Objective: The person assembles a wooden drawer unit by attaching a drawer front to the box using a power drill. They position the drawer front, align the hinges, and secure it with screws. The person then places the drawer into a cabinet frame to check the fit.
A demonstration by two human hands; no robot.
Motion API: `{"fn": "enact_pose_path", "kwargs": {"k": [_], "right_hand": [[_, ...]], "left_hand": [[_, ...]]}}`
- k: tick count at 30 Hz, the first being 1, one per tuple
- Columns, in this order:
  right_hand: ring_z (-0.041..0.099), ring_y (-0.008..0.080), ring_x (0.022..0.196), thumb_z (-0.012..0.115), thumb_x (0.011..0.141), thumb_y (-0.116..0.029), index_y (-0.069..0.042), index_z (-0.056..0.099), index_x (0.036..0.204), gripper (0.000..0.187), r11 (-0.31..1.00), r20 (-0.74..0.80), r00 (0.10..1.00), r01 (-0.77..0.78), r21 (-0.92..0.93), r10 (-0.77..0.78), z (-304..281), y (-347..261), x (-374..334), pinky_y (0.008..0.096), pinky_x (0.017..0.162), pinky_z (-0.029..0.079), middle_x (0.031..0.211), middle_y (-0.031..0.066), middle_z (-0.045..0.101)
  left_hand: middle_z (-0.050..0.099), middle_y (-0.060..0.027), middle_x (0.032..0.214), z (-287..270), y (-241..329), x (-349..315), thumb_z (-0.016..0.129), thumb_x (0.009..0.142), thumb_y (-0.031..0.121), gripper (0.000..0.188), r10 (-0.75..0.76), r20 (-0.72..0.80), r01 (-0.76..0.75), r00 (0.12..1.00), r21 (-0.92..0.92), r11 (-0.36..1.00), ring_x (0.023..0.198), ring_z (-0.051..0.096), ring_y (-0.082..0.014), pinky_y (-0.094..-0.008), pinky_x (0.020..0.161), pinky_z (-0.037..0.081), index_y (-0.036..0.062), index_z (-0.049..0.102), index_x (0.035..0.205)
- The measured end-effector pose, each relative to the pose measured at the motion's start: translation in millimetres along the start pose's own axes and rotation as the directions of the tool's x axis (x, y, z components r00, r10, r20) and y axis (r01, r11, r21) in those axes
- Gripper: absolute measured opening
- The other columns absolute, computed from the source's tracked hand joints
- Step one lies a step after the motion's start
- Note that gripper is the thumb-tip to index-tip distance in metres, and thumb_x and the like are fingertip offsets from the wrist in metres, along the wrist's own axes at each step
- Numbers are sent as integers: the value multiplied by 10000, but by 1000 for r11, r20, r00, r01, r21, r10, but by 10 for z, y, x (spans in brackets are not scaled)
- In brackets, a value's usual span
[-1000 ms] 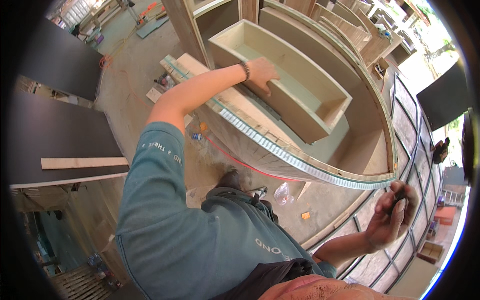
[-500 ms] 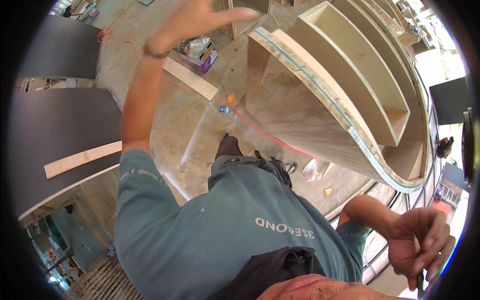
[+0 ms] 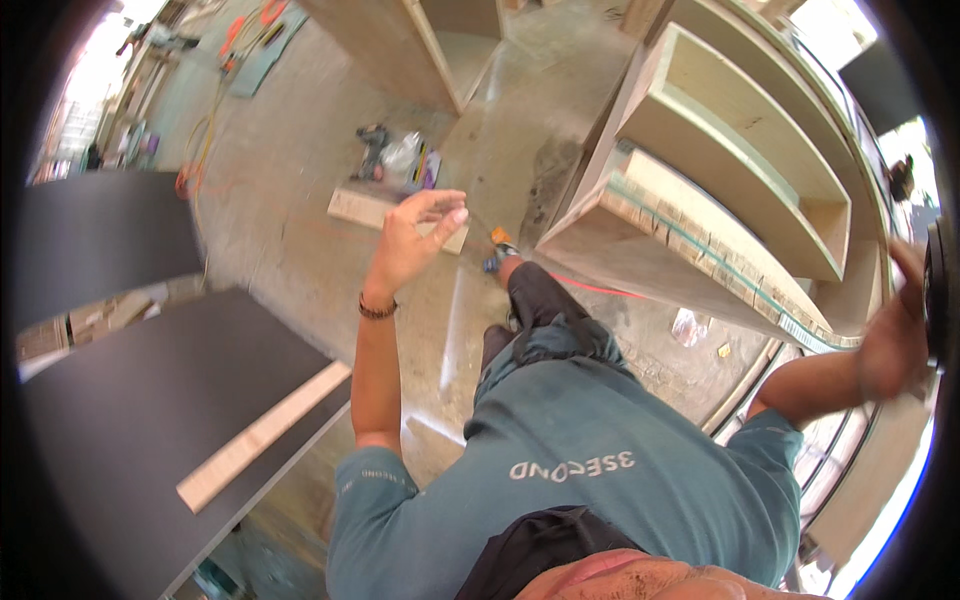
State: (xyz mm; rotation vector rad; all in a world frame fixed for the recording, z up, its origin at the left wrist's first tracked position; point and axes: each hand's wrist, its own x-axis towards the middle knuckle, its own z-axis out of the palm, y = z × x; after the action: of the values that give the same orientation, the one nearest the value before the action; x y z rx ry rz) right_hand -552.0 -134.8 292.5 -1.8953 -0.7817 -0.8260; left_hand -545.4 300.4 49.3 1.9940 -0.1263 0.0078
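Withdrawn from box [image 3: 715, 180], now unheld: left hand [image 3: 410, 243], with fingers loosely uncurled. Cannot tell grip of blurred right hand [image 3: 893, 335].

We observe one line of large white capital lettering with a numeral [image 3: 572, 467] across the chest of the teal T-shirt [image 3: 640, 420], inverted in this view. On its left sleeve [image 3: 372, 502] we find smaller pale print [image 3: 385, 476], too small to read reliably.
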Motion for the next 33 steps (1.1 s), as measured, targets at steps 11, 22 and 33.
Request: {"fn": "enact_pose_path", "kwargs": {"k": [11, 22, 33], "right_hand": [[629, 157, 846, 683, 926, -335, -62, 656, 1187, 379, 179, -320, 448, -770, -612, 835, 297, 1662, -600, 318, 784, 494, 913, 89, 664], [641, 180, 867, 657, 892, -542, -29, 542, 1350, 697, -324, -672, -104, -922, -211, 733, 194, 1990, -880, 328, 614, 551, 1022, 143, 656], [642, 387, 1104, 731, 830, -451, 93, 550, 1318, 753, -363, -661, 54, -800, -477, 749, 505, 2054, -749, 431, 948, 495, 1162, 306, 650]], "left_hand": [[524, -247, 1369, 1034, 120, 2518, 667, 922, 434, 749, -41, 584, 266, 811, -304, 915, 1247, 550, -308, -397, 1003, 476, 1, 371, 1455], [13, -375, 1571, 2427, 379, 3476, 711, 767, 304, 1230, -101, 803, 363, 587, -149, 920, 1498, 28, -445, -444, 1223, 116, -109, -207, 1474], [-49, -349, 1583, 2045, 575, 3622, 667, 784, 225, 1206, -256, 878, 522, 405, 8, 853, 1503, 32, -420, -408, 1217, 173, -30, -290, 1473]]}}
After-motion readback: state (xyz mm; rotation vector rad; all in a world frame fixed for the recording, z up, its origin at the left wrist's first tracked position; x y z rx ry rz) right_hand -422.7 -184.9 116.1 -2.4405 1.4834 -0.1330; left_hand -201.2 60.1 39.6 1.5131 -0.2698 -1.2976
